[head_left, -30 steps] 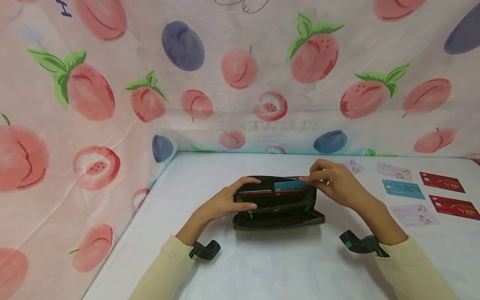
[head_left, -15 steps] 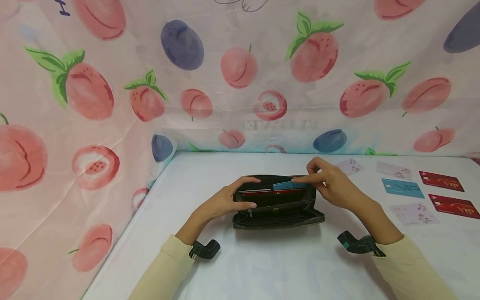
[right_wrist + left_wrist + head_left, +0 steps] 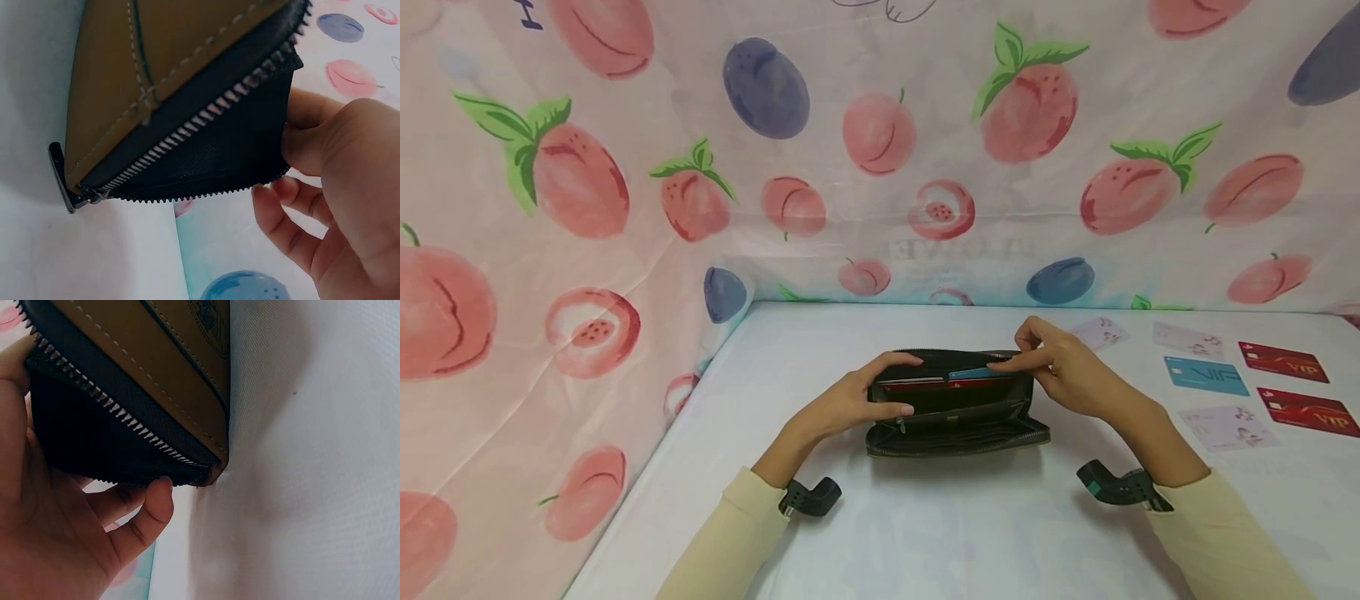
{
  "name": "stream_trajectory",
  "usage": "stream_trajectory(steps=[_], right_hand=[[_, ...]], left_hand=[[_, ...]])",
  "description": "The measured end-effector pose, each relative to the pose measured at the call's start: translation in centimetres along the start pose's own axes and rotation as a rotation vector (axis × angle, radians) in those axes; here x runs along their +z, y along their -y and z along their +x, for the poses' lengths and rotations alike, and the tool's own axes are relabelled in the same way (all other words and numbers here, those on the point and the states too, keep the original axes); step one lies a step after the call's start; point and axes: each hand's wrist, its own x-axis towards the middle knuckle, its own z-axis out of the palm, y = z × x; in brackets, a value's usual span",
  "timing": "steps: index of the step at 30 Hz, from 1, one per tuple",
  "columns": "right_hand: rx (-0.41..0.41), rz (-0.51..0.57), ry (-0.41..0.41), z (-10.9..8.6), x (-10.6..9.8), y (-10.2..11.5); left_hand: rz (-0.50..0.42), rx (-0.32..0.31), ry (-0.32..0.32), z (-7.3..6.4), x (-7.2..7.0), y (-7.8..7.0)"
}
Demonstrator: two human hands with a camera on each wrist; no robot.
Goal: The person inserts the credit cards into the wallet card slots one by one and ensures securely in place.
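Observation:
A dark zip-around wallet point(image 3: 955, 433) stands unzipped on the table, its mouth spread toward me. Its outside shows tan with pale stitching in both wrist views. My left hand point(image 3: 850, 404) grips its left end, thumb at the front and fingers over the back edge. A blue card point(image 3: 973, 374) sits low in a slot of the back panel, only a narrow strip showing. At the right end of that strip, my right hand point(image 3: 1063, 362) pinches the card's upper corner. Below the strip runs the red edge of another card point(image 3: 917, 385). The wallet's side hides several fingertips in the wrist views.
On the white table point(image 3: 955, 533) to the right lie a blue VIP card point(image 3: 1206, 377), red VIP cards point(image 3: 1285, 362) and pale floral cards point(image 3: 1228, 429). A fruit-patterned cloth point(image 3: 865, 208) hangs behind and along the left side.
The blue card in the wallet has sunk deeper into its slot, showing less of its face. My right hand has shifted slightly left and down with it; my left hand keeps its place.

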Motion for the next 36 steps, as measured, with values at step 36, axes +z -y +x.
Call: stream_trajectory(steps=[36], right_hand=[[0.245,-0.226,0.164,0.1,-2.3,2.1]], left_hand=[[0.003,0.006,-0.002,0.0,0.1,0.0]])
